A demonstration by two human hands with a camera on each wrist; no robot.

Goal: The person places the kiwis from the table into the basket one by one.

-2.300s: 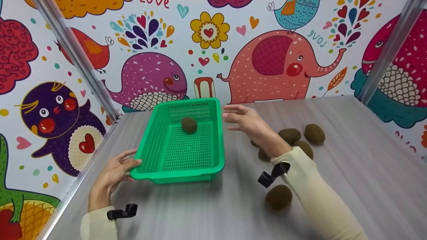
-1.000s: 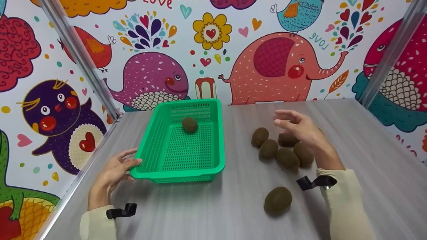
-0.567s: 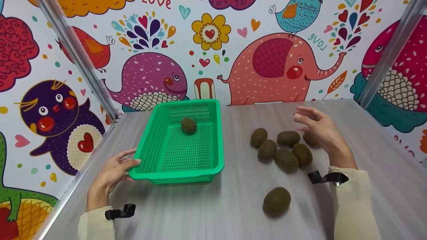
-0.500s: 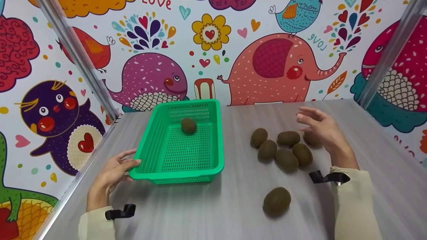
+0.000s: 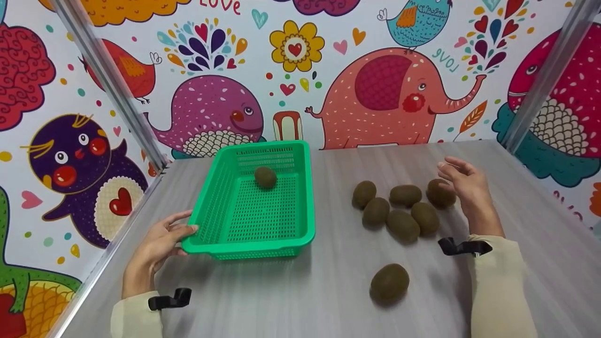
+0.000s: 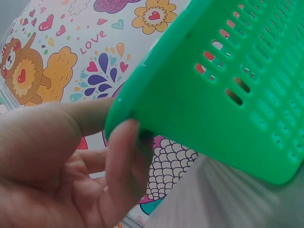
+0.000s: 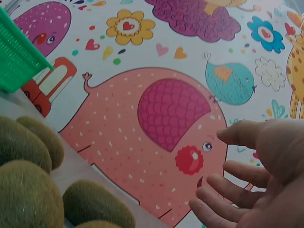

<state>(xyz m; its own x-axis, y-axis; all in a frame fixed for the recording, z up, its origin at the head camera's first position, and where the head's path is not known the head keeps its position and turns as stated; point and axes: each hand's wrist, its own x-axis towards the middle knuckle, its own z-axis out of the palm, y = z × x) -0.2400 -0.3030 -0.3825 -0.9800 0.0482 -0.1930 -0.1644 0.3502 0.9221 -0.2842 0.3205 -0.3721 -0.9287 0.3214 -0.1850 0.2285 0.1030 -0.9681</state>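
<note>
In the right wrist view, the green basket (image 7: 16, 57) is cut at upper left. In the head view, the right hand (image 5: 471, 190) partly hides one kiwi (image 5: 437, 196); contact is not so clear.

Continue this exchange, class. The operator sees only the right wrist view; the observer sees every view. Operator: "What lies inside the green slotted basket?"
Observer: A single kiwifruit lies in the green slotted basket.
Operator: Where is the left hand?
Observer: It holds the basket's near left corner.
Operator: Is any fruit apart from the kiwifruit group?
Observer: Yes, a lone kiwifruit lies closer to the person than that group.
</note>
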